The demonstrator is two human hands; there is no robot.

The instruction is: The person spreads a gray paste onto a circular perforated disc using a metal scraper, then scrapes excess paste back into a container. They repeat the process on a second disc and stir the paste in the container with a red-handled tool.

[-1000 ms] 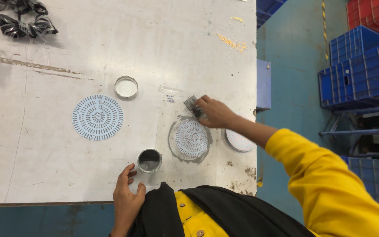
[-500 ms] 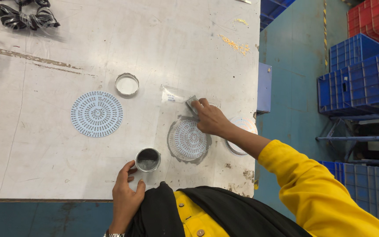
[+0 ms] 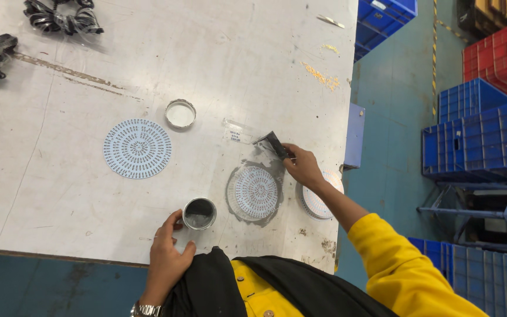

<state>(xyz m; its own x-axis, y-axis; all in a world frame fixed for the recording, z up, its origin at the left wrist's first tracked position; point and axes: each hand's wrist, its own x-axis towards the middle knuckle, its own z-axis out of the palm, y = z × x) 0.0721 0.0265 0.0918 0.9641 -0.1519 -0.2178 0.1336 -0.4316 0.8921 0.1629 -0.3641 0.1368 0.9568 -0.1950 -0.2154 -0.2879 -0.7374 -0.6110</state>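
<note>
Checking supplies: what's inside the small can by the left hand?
The small can holds something dark grey and glossy; its depth and the bottom cannot be seen. The left hand touches its side.

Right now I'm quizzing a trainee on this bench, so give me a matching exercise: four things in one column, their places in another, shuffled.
Things:
1. small tin
2. brush
3. loose lid
4. black clips

Places:
A. far left corner of the table
B. in the right hand
C. beside the left hand
D. just beyond the bare perforated disc

Pairs: 1-C, 2-B, 3-D, 4-A
</note>
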